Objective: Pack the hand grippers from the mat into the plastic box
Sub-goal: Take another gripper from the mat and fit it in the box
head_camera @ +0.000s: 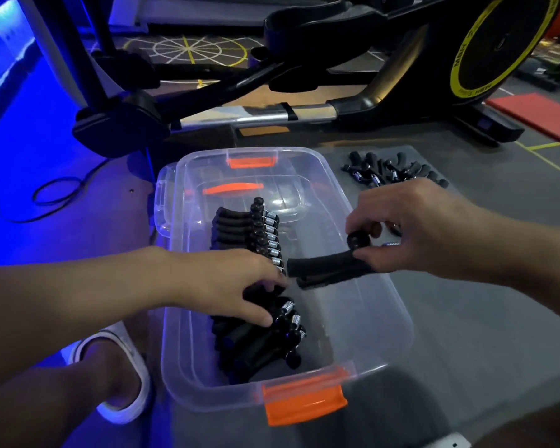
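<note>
A clear plastic box (398,321) with orange latches sits on the grey mat (466,318). Along its left side stands a row of black hand grippers (259,231) with silver springs. My left hand (227,286) reaches into the box and rests with its fingers on the grippers in the row's near half. My right hand (424,231) holds one black hand gripper (324,270) by its knob end over the box's right side, its foam handles pointing left. Several loose hand grippers (392,171) lie in a pile on the mat beyond the box to the right.
An exercise machine (304,85) with a yellow-rimmed flywheel stands just behind the box. A red mat (543,114) lies at the far right. A black cable (46,198) loops on the floor at left. My foot in a white slipper (123,373) is left of the box.
</note>
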### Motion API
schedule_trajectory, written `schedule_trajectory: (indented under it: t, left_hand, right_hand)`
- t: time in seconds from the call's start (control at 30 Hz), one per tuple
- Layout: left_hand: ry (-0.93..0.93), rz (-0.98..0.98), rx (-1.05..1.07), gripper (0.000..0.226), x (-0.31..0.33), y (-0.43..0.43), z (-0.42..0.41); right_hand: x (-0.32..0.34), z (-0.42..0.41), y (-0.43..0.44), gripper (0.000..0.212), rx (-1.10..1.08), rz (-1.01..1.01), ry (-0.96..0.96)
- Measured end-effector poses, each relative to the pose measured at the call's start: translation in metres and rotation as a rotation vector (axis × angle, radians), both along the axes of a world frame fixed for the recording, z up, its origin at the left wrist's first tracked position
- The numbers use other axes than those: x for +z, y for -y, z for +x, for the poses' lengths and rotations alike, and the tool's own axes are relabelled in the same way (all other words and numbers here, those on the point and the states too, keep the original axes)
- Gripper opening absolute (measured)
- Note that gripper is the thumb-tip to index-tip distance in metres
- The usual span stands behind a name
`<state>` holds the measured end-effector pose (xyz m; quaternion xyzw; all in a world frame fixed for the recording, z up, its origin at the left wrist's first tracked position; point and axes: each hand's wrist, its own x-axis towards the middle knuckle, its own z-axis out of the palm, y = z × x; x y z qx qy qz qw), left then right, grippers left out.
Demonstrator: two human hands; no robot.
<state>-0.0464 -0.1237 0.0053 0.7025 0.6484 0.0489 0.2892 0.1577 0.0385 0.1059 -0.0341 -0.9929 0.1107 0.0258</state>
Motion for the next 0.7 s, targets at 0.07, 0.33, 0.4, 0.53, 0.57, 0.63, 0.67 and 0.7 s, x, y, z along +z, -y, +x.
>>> schedule_trajectory:
  t: [0.07, 0.33, 0.4, 0.53, 0.57, 0.63, 0.67, 0.7]
  left_hand:
    - [-0.014, -0.009, -0.085, 0.055, -0.011, -0.008, 0.006]
    - [-0.056, -0.012, -0.240, 0.050, -0.058, -0.050, 0.044]
    - [-0.098, -0.004, -0.268, 0.048, -0.068, -0.057, 0.052]
    - [-0.181, -0.075, -0.330, 0.041, -0.086, -0.061, 0.064]
    - [-0.194, -0.097, -0.346, 0.037, -0.090, -0.060, 0.064]
    - [-0.241, -0.119, -0.390, 0.030, -0.097, -0.058, 0.063]
    - [-0.264, -0.132, -0.405, 0.028, -0.099, -0.057, 0.062]
    - [-0.276, -0.141, -0.411, 0.027, -0.102, -0.056, 0.061]
  right_hand:
    - [0.004, 0.005, -0.006, 0.008, -0.016, 0.041, 0.006]
    - [0.013, 0.035, -0.017, 0.015, -0.125, 0.028, -0.132]
    - [0.009, 0.040, -0.016, 0.013, -0.111, 0.010, -0.137]
    - [0.000, 0.044, -0.015, 0.017, -0.137, -0.025, -0.169]
    - [-0.002, 0.045, -0.016, 0.016, -0.139, -0.029, -0.177]
    - [-0.004, 0.046, -0.018, 0.012, -0.153, -0.039, -0.183]
    - [-0.004, 0.046, -0.019, 0.011, -0.164, -0.052, -0.181]
    - [-0.005, 0.046, -0.019, 0.011, -0.171, -0.063, -0.182]
